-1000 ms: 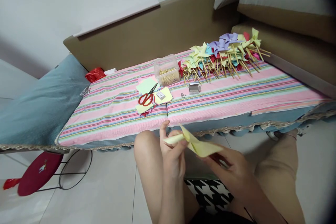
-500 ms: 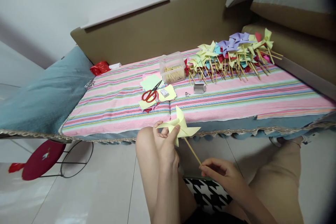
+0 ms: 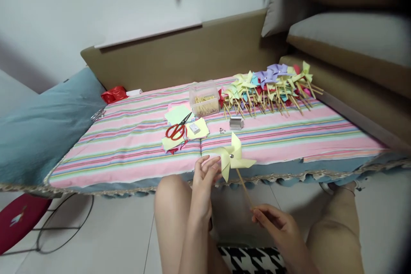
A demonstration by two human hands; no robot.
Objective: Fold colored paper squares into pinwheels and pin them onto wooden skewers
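Observation:
A pale yellow paper pinwheel (image 3: 236,162) with a silver pin at its centre is held up over the sofa's front edge. My right hand (image 3: 278,224) pinches the lower end of its wooden stick. Beside the left blade is my left hand (image 3: 204,175), fingers bent but apart; whether a fingertip touches the paper I cannot tell. Beyond the pinwheel, a small open grey box (image 3: 236,123) and some tiny metal pins (image 3: 222,130) lie on the striped cloth (image 3: 128,137).
Red-handled scissors (image 3: 176,130) and a small white box (image 3: 194,128) rest on paper sheets. Behind them stands a clear box of sticks (image 3: 205,105). Many finished pinwheels (image 3: 269,85) are heaped at right. A red stool (image 3: 22,222) stands at lower left.
My left hand has let go of the pinwheel's centre and moved off to its left, uncovering the pin. My right hand keeps the stick. The view has tilted up.

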